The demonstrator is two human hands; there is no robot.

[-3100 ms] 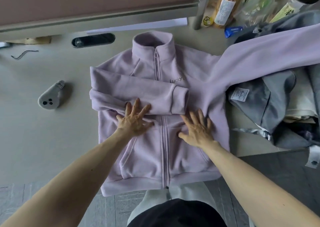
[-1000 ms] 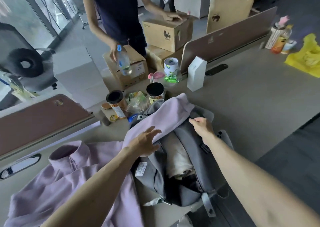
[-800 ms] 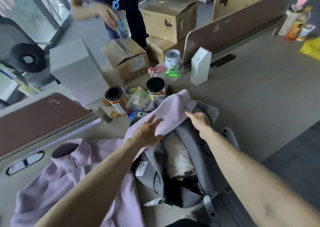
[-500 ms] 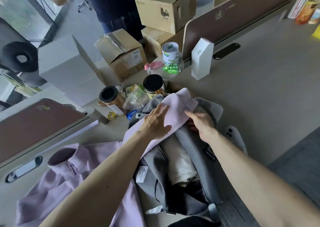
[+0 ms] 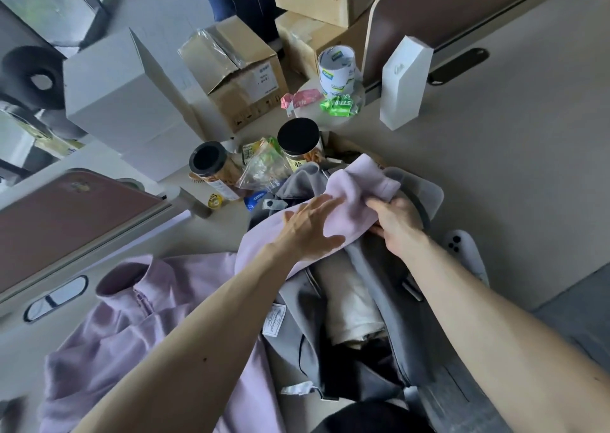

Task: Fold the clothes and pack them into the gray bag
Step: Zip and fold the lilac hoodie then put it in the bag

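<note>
1. Head view: soft lilac fleece jacket (image 5: 138,317) lies crumpled at near left, its sleeve (image 5: 356,188) draped over the open gray bag (image 5: 373,360).
2. Left hand (image 5: 307,231) lies flat on the sleeve; right hand (image 5: 394,223) grips its end.

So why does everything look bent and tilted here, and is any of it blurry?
Head view: the wide-angle lens warps the brown divider and stretches the forearms; light is soft and even, shadows faint; the left hand on the lilac sleeve looks slightly smeared, the bottom-left corner blurriest.
</note>
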